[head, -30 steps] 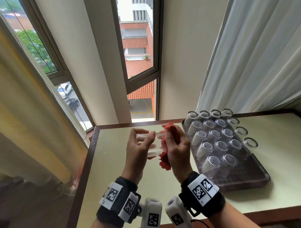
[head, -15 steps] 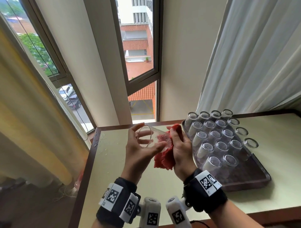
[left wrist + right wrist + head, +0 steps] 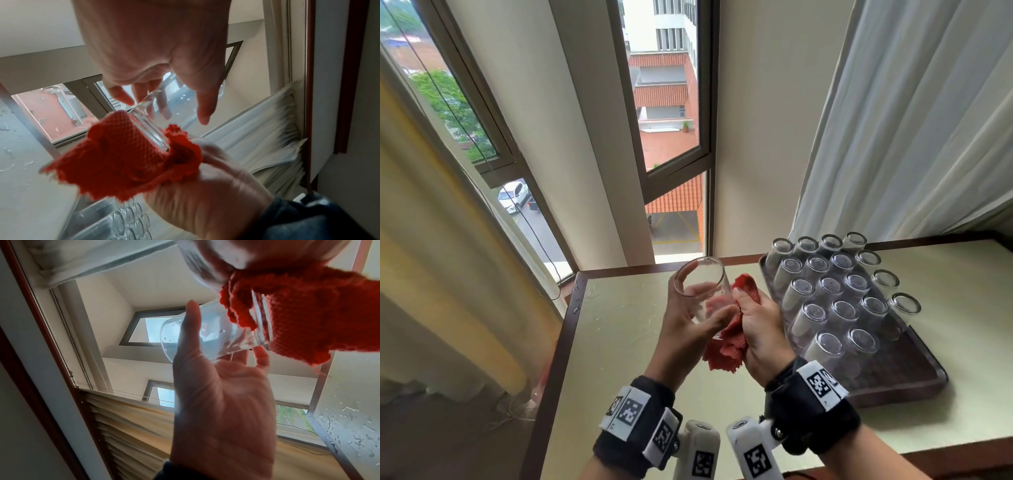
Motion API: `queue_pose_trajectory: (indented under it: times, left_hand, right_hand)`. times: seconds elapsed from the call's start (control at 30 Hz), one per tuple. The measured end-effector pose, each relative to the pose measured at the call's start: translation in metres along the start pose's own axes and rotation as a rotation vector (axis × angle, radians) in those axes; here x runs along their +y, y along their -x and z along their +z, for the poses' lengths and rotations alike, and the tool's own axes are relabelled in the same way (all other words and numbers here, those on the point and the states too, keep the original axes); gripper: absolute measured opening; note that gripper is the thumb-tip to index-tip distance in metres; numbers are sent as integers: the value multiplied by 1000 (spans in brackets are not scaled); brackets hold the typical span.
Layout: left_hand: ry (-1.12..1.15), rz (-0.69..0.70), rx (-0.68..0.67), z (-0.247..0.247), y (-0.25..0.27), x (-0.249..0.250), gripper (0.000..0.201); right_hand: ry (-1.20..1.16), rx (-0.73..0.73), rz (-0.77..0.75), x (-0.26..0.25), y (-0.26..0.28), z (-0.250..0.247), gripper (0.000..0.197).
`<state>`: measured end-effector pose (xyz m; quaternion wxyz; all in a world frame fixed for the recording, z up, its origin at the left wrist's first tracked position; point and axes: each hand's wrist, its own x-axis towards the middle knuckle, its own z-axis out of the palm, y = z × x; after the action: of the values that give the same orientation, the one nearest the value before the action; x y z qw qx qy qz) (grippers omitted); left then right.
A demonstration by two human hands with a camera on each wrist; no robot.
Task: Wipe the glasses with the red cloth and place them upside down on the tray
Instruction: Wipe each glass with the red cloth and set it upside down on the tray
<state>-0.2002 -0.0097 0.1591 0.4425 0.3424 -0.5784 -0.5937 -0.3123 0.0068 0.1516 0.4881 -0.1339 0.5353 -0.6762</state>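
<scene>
Holding glass (image 3: 702, 291) tilted, left hand (image 3: 690, 329) curled round it — mouth up-left, base in red cloth (image 3: 726, 342) gripped by right hand (image 3: 760, 329); droplets visible only from right wrist view.

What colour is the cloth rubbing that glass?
Red, with a waffle-like weave; the cloth shows best in the left wrist view.
</scene>
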Motion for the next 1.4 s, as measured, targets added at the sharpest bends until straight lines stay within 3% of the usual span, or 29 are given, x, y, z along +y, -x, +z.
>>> queue_pose_trajectory:
  times: [0.1, 0.27, 0.4, 0.47, 0.53, 0.63, 0.67, 0.73, 0.8, 0.87, 0.97, 1.1, 1.27, 1.4]
  left_hand:
    - [-100, 35, 11, -1, -5, 1, 73]
    - [-293, -30, -95, -17, -11, 5, 74]
    - [-450, -62, -185, -26, -12, 8, 71]
    - [-539, -35, -238, -27, -13, 9, 71]
    - [-633, 23, -264, -28, -13, 12, 67]
    - [-662, 72, -238, -29, -12, 16, 67]
    - [-637, 67, -216, -29, -11, 16, 65]
    - [-536, 5, -168, -31, -9, 13, 64]
    - [-410, -70, -137, -31, -7, 10, 62]
    - [-353, -92, -127, -31, -6, 8, 61]
    - [-375, -53, -127, -31, -4, 8, 61]
    - [-423, -4, -120, -33, -5, 9, 68]
    - [-350, -86, -71, -30, -6, 2, 66]
    - [-306, -124, -60, -28, -3, 0, 73]
  right_hand:
    - [59, -18, -18, -1, -1, -5, 12]
    - [94, -13, -211, -20, 2, -7, 30]
    - [80, -233, -303, -37, 2, -9, 27]
    - [231, -363, -332, -39, 1, -9, 29]
    - [336, -488, -316, -40, 4, -4, 18]
    - [496, -571, -334, -37, 1, -1, 19]
    - [551, -590, -352, -38, 2, 1, 10]
    - [706, -594, -454, -36, 0, 2, 18]
    - [784, -550, -560, -33, 1, 3, 12]
    - [807, -520, -637, -31, 2, 3, 40]
    - [809, -542, -580, -28, -2, 3, 43]
    - [718, -571, -401, -26, -5, 1, 10]
    - [810, -458, -576, -22, -4, 0, 36]
    - [783, -428, -589, -18, -7, -2, 36]
